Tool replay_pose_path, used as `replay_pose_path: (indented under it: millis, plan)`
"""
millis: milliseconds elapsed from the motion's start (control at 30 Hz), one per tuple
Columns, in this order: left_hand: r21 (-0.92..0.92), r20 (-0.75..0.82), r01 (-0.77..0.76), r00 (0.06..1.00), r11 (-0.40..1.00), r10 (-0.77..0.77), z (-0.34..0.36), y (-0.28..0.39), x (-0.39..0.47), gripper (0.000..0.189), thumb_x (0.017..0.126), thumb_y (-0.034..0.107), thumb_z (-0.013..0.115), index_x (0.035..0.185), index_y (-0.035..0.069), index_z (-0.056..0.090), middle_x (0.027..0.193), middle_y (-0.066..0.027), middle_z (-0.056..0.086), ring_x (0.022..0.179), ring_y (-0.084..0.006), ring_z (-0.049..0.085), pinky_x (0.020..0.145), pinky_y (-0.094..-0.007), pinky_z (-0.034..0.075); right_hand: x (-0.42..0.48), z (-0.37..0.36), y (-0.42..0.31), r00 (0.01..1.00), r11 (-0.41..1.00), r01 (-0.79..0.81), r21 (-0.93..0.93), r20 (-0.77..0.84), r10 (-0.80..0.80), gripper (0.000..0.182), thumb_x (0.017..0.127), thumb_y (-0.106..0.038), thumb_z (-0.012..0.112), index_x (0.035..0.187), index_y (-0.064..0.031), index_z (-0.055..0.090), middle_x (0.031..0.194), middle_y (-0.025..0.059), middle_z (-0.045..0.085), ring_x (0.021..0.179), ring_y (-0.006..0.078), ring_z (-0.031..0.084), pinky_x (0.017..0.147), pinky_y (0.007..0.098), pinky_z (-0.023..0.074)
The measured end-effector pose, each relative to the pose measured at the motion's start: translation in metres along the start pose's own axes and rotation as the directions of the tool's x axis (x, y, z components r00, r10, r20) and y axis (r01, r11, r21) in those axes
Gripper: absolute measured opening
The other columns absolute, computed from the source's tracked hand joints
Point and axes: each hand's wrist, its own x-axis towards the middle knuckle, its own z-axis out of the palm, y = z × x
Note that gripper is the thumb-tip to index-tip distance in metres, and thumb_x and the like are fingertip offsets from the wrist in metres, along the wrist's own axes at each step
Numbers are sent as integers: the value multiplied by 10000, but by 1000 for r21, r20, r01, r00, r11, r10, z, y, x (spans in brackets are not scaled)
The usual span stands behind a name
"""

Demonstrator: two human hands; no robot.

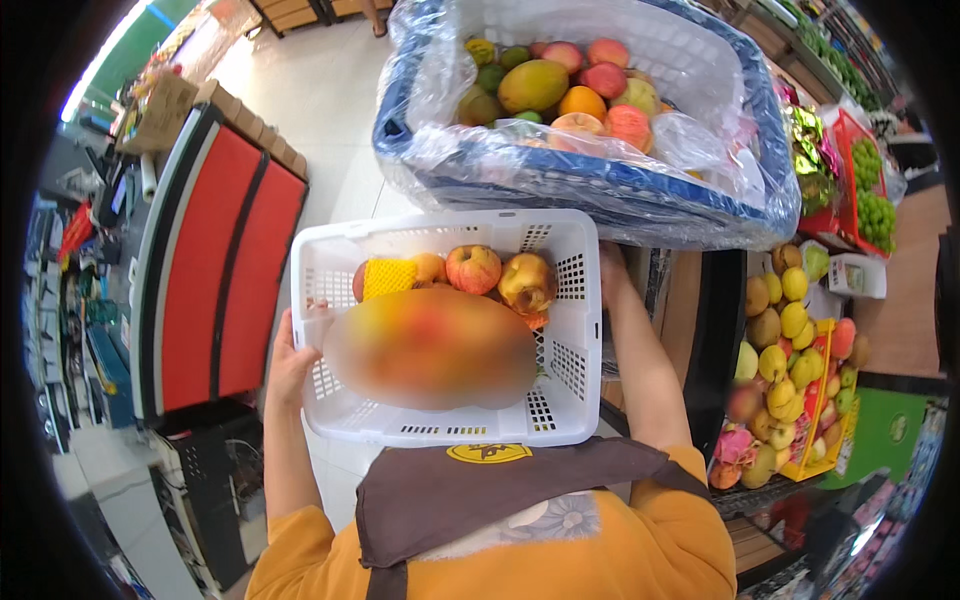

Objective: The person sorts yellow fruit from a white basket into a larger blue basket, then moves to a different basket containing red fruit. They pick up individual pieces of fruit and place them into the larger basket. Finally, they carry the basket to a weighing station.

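I hold a white plastic basket in front of my apron, with a hand at each side. My left hand grips its left wall, thumb over the rim. My right hand is at the right wall, its fingers mostly hidden behind the basket. Inside lie a red-and-yellow apple, a browned, damaged apple and a fruit in a yellow foam net. A blurred patch hides the middle of the basket. Just beyond it stands a blue crate lined with clear plastic, holding a mango, an orange and several apples.
On the left stands a red-and-black counter with cardboard boxes along its far edge. At the right, a fruit display holds yellow pears, dragon fruit and a yellow crate. Green grapes sit in a red basket farther back.
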Motion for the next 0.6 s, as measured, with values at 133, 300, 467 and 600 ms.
replay_pose_path:
  millis: [133, 300, 467, 600]
  plan:
    - [-90, -46, -24, 999, 996, 20, -1, -3, -5, 624, 633, -66, 488, 1245, 19, 402, 1147, -73, 534, 1035, -174, 539, 879, -285, 438, -82, -24, -19, 755, 705, 506, -496, -140, -640, 124, 804, -66, 590, 918, -16, 593, 772, 48, 608, 695, 123, 564, 641, 257, 447]
    - [-129, -37, -1, 999, 992, -4, 0, -3, -5, 615, 634, -68, 461, 1242, -1, 402, 1169, -87, 512, 1055, -168, 524, 882, -280, 431, -209, 63, -91, 466, 164, 642, -749, 212, -859, 116, 728, 17, 605, 822, -35, 563, 743, 81, 555, 640, 193, 552, 587, 300, 461]
    - [-174, -25, -38, 999, 984, 34, 0, 0, -3, 605, 640, -70, 455, 1239, -3, 406, 1153, -71, 517, 1042, -147, 518, 880, -265, 416, -162, 109, -80, 635, -159, 616, -772, 606, -479, 340, 720, -161, 643, 1023, -60, 528, 974, 128, 569, 920, 326, 549, 806, 399, 447]
    - [-132, -1, -29, 1000, 991, 29, -2, 4, -5, 623, 636, -69, 444, 1253, 4, 406, 1125, -58, 521, 1022, -121, 509, 874, -249, 401, -127, 135, -60, 714, -221, 526, -821, 568, -410, 450, 723, -248, 650, 1113, -75, 506, 998, 152, 583, 929, 350, 555, 817, 418, 454]
